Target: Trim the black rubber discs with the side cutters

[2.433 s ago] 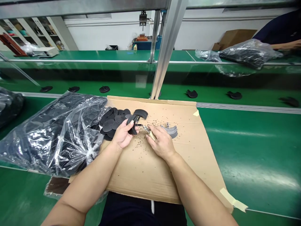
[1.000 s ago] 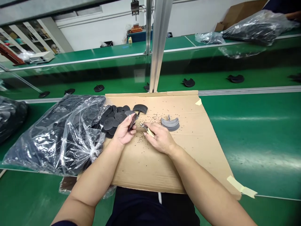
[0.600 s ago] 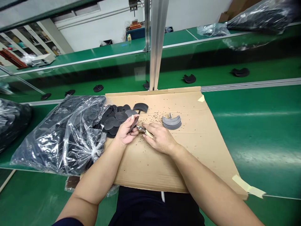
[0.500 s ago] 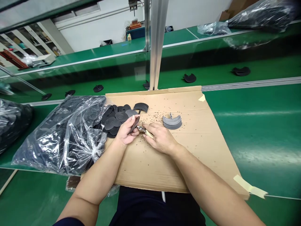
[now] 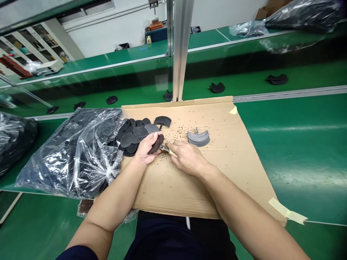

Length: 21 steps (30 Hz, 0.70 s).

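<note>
My left hand [image 5: 146, 148] is closed on a dark round disc [image 5: 156, 144], held tilted above the cardboard. Closed around the pale handles of a pair of cutting pliers [image 5: 166, 148] is my right hand [image 5: 188, 156]; the metal jaws meet the disc's right edge. Whether the jaws are apart cannot be seen. Behind my left hand lies a heap of black discs [image 5: 130, 138]. A curved dark part [image 5: 162, 121] rests just beyond the hands, and a grey curved stack [image 5: 198, 138] with a small metal piece lies to the right.
Small dark scraps are scattered over the cardboard sheet [image 5: 233, 173], taped at its right corners. A clear plastic bag of black discs [image 5: 73, 155] stands at the left. A metal post [image 5: 180, 50] rises at the back. Several black parts [image 5: 217, 87] lie on the green belt beyond.
The disc in my left hand has turned, so more of its flat face shows. The pliers stay at its edge, and my right hand has shifted slightly.
</note>
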Each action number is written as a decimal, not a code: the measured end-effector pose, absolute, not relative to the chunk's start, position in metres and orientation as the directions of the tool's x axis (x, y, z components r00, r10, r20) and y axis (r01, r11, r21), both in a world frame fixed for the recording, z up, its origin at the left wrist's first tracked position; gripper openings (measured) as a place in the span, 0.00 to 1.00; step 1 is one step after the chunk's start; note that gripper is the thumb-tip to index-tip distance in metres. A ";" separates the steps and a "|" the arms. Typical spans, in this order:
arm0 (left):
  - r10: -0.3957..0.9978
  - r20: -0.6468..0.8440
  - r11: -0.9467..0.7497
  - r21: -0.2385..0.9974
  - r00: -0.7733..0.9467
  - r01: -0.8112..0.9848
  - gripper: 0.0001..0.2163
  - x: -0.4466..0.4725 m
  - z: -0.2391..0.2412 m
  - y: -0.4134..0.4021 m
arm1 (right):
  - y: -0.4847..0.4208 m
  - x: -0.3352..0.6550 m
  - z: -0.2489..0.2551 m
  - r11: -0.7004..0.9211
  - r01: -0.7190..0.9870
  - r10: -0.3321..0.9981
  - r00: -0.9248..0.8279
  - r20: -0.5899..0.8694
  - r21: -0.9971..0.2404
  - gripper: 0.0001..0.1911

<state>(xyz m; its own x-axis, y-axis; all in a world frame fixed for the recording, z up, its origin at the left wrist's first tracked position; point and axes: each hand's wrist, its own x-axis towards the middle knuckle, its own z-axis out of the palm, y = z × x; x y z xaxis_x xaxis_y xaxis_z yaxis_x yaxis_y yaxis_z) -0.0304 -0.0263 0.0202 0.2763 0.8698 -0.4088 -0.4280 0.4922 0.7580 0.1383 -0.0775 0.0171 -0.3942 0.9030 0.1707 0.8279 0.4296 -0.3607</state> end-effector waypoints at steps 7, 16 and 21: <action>0.913 -0.336 0.406 0.703 0.229 -0.584 0.11 -0.033 0.024 -0.019 | -0.075 0.136 0.014 0.174 0.475 0.981 -0.158 0.111 -0.863 0.15; 0.981 -0.189 0.074 0.597 -0.051 -0.799 0.07 -0.060 0.023 0.000 | -0.020 0.116 0.028 0.097 0.666 0.994 -0.032 0.101 -0.740 0.11; 0.987 -0.151 0.051 0.650 -0.063 -0.758 0.11 -0.068 0.031 -0.010 | 0.021 0.076 0.026 0.279 0.797 0.954 -0.293 0.061 -0.536 0.13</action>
<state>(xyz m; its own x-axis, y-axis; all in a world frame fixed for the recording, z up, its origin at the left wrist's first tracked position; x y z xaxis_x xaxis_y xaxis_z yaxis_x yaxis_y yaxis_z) -0.0680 -0.0104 0.0311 -0.0630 0.9865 -0.1509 -0.7584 0.0510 0.6498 0.0764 0.0212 0.0256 -0.2928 0.9542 0.0613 0.7967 0.2789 -0.5362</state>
